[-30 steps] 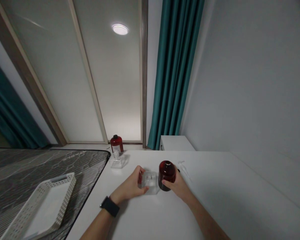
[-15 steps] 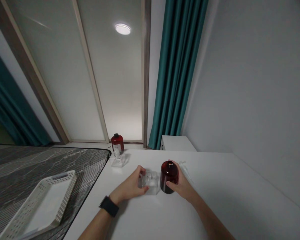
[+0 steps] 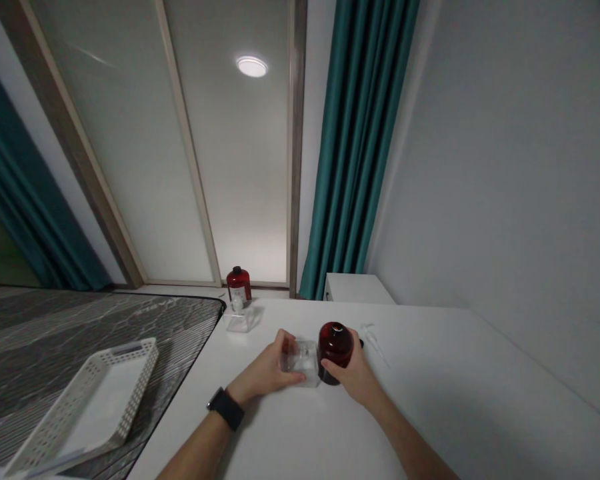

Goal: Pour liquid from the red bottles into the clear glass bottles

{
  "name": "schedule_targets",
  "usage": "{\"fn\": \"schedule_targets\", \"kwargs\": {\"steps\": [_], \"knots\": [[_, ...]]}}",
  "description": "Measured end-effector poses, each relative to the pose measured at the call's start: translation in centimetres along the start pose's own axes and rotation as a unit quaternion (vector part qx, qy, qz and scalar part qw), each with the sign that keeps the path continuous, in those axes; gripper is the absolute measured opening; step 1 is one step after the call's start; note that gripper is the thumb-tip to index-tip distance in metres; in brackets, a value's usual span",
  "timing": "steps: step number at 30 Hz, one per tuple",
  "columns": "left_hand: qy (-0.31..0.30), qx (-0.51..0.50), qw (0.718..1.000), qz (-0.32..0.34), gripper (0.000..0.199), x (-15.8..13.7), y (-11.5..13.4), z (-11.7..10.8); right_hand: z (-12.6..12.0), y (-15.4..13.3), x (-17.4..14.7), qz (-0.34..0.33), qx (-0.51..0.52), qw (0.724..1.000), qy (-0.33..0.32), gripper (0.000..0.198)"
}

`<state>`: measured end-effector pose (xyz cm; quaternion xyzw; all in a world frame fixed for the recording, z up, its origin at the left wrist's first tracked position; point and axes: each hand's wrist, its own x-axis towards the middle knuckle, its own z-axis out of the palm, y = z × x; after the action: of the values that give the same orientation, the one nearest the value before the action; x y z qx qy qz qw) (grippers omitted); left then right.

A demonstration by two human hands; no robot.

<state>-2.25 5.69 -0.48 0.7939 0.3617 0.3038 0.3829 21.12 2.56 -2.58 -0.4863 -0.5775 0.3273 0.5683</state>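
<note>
My left hand [image 3: 275, 365], with a dark watch on its wrist, grips the left side of a clear square container [image 3: 306, 363] on the white table [image 3: 290, 433]. Just right of it, my right hand [image 3: 353, 373] is wrapped round a dark red bottle [image 3: 334, 343] with no cap on its neck. The bottle is upright and close beside the container; whether the two touch I cannot tell. A small black thing [image 3: 361, 343] shows behind my right hand. Farther right lies a thin, clear, tube-like piece [image 3: 377, 343].
At the far left corner stands another red bottle [image 3: 239, 285] with a black cap and a pale label, behind a clear container [image 3: 239, 323]. A white perforated basket [image 3: 130, 400] rests on the grey patterned surface [image 3: 185, 320] at left. A white cabinet [image 3: 360, 289] stands beyond the table.
The view has shifted slightly. The red bottle in my right hand has moved a little left, nearer the clear container. A small black thing now shows behind that hand.
</note>
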Motion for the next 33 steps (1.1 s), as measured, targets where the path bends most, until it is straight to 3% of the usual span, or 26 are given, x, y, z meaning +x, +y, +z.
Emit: {"fn": "schedule_targets", "kwargs": {"steps": [5,14,24,33], "knots": [[0.047,-0.043,0.998,-0.004,0.064,0.1,-0.5,1.1,-1.1,-1.5,0.3,-0.01,-0.008,0.998,-0.057,0.07],[0.111,-0.026,0.993,0.009,0.054,-0.1,0.9,1.6,-3.6,-3.7,-0.3,0.019,-0.053,0.993,-0.103,0.095],[0.079,-0.03,0.994,0.066,0.059,0.1,0.8,3.2,-2.4,-2.6,-1.4,0.002,-0.076,0.996,-0.039,0.095],[0.062,-0.049,0.997,0.019,0.068,0.2,0.6,3.9,-1.6,-1.4,-1.2,0.012,-0.054,0.998,-0.003,0.098]]}}
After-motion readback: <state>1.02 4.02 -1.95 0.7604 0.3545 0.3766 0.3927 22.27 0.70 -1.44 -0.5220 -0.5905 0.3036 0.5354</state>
